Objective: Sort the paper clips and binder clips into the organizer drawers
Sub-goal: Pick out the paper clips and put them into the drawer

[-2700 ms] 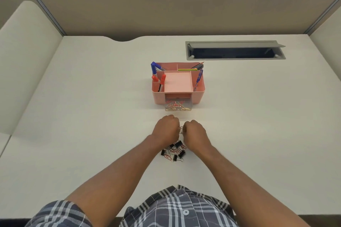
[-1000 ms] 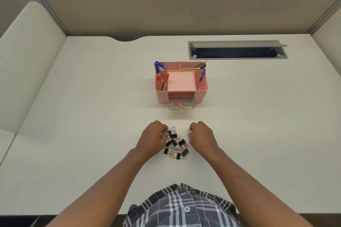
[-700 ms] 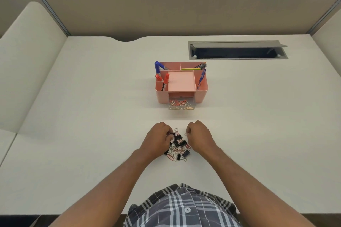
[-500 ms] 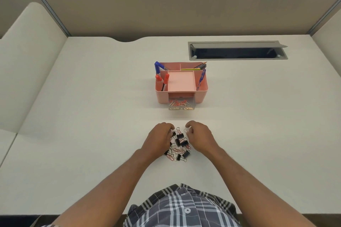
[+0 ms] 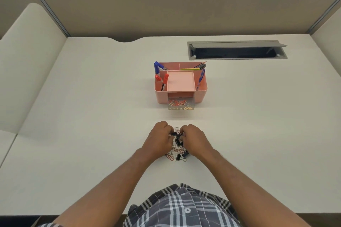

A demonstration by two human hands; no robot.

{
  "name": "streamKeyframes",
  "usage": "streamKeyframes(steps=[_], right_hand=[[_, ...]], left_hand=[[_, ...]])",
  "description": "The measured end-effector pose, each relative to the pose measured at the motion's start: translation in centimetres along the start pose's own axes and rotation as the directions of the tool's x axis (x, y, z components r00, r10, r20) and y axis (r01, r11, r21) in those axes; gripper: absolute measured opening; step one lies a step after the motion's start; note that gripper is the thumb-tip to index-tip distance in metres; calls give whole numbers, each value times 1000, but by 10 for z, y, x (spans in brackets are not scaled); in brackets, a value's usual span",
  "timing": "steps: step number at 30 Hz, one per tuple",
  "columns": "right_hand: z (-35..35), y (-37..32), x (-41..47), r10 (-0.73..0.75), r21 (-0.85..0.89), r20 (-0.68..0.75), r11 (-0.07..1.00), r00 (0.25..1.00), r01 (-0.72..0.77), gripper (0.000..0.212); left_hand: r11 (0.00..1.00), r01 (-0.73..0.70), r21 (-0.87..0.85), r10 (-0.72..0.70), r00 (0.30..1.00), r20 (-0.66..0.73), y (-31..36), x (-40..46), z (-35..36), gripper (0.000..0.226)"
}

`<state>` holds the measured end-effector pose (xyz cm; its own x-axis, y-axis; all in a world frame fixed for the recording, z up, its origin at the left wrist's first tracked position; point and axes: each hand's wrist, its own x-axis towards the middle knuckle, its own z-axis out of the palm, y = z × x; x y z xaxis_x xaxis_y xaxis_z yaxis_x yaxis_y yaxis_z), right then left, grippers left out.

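Observation:
A small heap of black binder clips and red and gold paper clips (image 5: pixel 177 150) lies on the desk close to me. My left hand (image 5: pixel 160 139) and my right hand (image 5: pixel 194 140) rest on either side of the heap, fingertips pinched together at its far end around a black binder clip (image 5: pixel 174 133) and a light paper clip (image 5: pixel 177 129). Which hand grips which clip is hidden by the fingers. Farther back stands the pink organizer (image 5: pixel 200 94). Its clear drawer (image 5: pixel 181 108) is pulled out with several paper clips inside.
Blue and red markers (image 5: pixel 160 76), a pencil and pens stand in the organizer's compartments. A grey cable slot (image 5: pixel 237 50) with an open lid is set into the desk at the back right. Beige partition walls enclose the desk behind and at both sides.
My hands were apart at the sides of the heap a second ago; they have closed in toward each other and now meet over its far end.

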<state>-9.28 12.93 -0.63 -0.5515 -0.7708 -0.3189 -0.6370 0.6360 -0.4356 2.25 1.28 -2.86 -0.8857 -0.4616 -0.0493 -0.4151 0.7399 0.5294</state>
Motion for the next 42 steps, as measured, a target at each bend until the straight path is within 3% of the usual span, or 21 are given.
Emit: streamKeyframes(steps=[5,12,18,23,27,34,42], right_hand=[[-2,5,3,11,7,4,1000,1000,-11,13],[-12,21,4,79,79,-79,994,994,-73,14],[-16,23,4,84,59,-109,995,991,-78,17],[-14,7,5,-58,-4,-109,998,992,58,23],[-6,-4,6,-69,-134,-40,989,997,63,19],[2,-15,7,-67,-162,-46,985,997,58,8],[3,-23,10,-101,-171,-36,981,994,93,13]], left_hand=[[1000,1,-18,-2,998,-57,0,0,-1,14],[991,109,-77,-121,978,-170,-6,6,-11,11],[980,197,-26,-199,972,-129,-8,11,-9,17],[967,223,-122,-230,972,-47,-4,10,-18,23],[974,189,-123,-182,981,70,-11,0,-24,41],[998,56,22,-57,996,61,-14,-1,-20,12],[998,37,46,-39,998,58,-2,3,-14,11]])
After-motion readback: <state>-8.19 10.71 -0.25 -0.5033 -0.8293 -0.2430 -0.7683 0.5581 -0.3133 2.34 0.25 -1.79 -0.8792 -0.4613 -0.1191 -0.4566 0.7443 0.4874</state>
